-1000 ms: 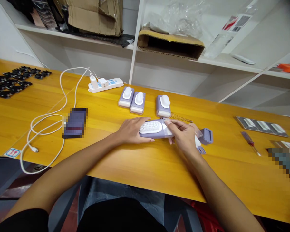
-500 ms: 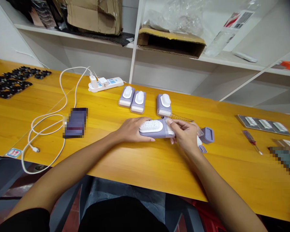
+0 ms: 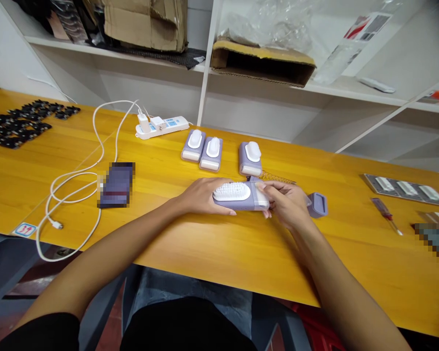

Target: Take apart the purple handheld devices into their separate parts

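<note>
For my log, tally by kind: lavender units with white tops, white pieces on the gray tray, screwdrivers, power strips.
Lavender units with white tops: 4 (the held unit in the left hand and right hand; three back units on the table)
White pieces on the gray tray: 3
Screwdriver: 1
Power strip: 1
Total: 9

Fairly bright, diffuse indoor light seems to fall from above, leaving a pale sheen on the yellow table [image 3: 197,248] and glints on the crumpled clear plastic [image 3: 278,24]. A soft shadow lies beside the right forearm [image 3: 336,273]; below the tabletop is dim. The lilac case [image 3: 237,205] looks reasonably sharp. Wide-angle stretch slants the shelf [image 3: 263,105], the upper right corner darkens, and mosaic blocks [image 3: 117,185] obscure patches at both sides.
</note>
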A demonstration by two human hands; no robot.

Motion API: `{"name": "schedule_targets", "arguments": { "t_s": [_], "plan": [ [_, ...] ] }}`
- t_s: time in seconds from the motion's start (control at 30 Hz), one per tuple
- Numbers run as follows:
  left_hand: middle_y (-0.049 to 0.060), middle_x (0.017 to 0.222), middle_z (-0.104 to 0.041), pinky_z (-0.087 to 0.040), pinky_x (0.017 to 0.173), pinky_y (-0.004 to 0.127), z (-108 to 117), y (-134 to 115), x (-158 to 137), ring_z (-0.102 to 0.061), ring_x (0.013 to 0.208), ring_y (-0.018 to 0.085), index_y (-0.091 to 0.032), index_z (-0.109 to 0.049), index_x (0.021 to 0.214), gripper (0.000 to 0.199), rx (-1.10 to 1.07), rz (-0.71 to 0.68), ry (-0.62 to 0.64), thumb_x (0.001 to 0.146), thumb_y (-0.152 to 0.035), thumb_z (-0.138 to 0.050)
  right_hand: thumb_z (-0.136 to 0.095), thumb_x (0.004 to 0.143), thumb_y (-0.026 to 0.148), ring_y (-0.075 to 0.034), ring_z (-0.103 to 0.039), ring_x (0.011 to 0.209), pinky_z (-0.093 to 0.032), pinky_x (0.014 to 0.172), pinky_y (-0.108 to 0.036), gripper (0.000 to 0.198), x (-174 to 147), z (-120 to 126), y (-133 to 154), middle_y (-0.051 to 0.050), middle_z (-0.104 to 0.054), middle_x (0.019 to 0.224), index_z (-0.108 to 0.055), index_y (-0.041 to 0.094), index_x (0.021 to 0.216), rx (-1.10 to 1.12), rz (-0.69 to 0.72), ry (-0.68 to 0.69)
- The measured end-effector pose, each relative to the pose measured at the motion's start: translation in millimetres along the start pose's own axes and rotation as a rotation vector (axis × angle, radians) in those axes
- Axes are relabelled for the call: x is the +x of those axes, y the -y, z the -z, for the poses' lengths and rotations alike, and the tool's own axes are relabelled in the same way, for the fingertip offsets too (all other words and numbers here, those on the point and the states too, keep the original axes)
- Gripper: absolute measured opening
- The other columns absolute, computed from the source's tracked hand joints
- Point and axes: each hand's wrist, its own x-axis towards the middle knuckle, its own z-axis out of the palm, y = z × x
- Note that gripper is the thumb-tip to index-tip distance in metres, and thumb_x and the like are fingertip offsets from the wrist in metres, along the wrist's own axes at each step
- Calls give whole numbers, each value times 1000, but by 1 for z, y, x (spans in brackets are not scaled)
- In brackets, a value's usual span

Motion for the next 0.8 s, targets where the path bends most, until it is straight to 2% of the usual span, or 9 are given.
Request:
{"name": "schedule_targets", "arguments": {
  "t_s": [0.17,0.27,0.4,0.5,0.57,0.63,0.7,0.77,0.8],
  "plan": [
    [14,153,-75,-53,123,53,-1,-1,2,-72,140,41,-24,-70,153,102,-23,14,41,66,-65,-102,-102,71,56,-13,-48,29,-37,31,-26,47,-7,0,13,3,-60,46,-73,20,78,-33,6,-22],
    [13,148,-78,-57,117,46,0,0,4,-74,134,37,-21,-71,151,103,-94,32,66,64,-64,-103,-104,67,56,-15,-49,28,-40,31,-27,50,-7,3,16,2,-61,44,-72,20,79,-31,-39,16],
    [13,147,-78,-57,116,46,1,4,6,-74,134,37,-21,-73,149,103,-135,51,91,61,-64,-105,-104,63,62,-15,-48,28,-38,32,-27,56,-6,5,18,1,-60,42,-69,20,78,-35,-97,72],
    [15,149,-76,-55,119,49,3,5,7,-72,137,39,-20,-72,149,105,-149,81,85,60,-64,-105,-99,73,67,-12,-47,30,-35,34,-25,55,-10,4,21,3,-57,41,-69,21,79,-116,-42,27],
    [16,150,-75,-54,121,50,5,4,8,-71,139,39,-18,-72,148,105,-178,92,84,59,-63,-106,-93,80,70,-13,-50,34,-38,38,-25,55,-13,3,22,3,-59,45,-73,20,89,-189,34,30],
    [16,149,-76,-55,120,50,9,4,8,-72,138,39,-17,-73,146,103,-215,97,82,59,-60,-106,-94,79,70,-14,-58,43,-45,42,-27,61,-15,2,20,0,-72,63,-76,20,108,-233,114,86],
    [15,146,-78,-57,118,50,14,6,9,-73,136,40,-17,-74,145,102,-247,104,78,58,-58,-107,-101,71,65,-20,-74,64,-57,51,-30,74,-16,1,16,-7,-84,98,-74,23,124,-254,186,142],
    [16,144,-79,-58,116,50,18,8,10,-73,135,40,-16,-74,144,102,-271,110,85,57,-57,-108,-106,66,60,-27,-82,92,-67,67,-35,81,-15,-1,10,-11,-83,126,-71,26,132,-282,227,156],
    [16,143,-79,-58,116,50,20,10,11,-73,135,40,-16,-74,144,103,-277,113,96,57,-57,-108,-106,66,58,-30,-82,101,-70,74,-39,81,-15,-1,7,-12,-82,129,-70,26,132,-289,234,153]
  ]
}}
